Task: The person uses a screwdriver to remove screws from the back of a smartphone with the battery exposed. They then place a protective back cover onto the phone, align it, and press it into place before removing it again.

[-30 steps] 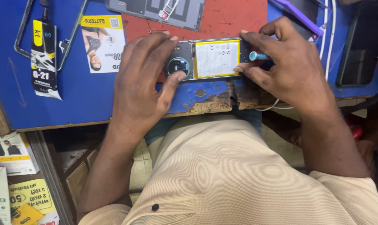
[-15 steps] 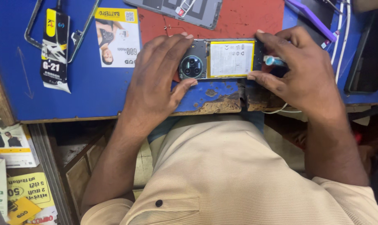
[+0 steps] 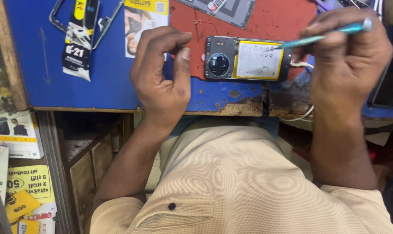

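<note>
Both hands now off opened phone [image 3: 246, 58] between them: left hand [image 3: 161, 73] loosely curled, empty; right hand [image 3: 348, 56] pinching teal tool [image 3: 322, 37]. Yellow-topped package [image 3: 145, 21] on blue table [image 3: 105, 86].

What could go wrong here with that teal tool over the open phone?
The right hand holds the teal tool with its tip at the yellow-edged battery; a slip could pierce or dent it. The left hand is off the opened phone, so nothing steadies it and prying might slide it. It lies near the chipped bench edge, so a hard push may tip it off.
</note>
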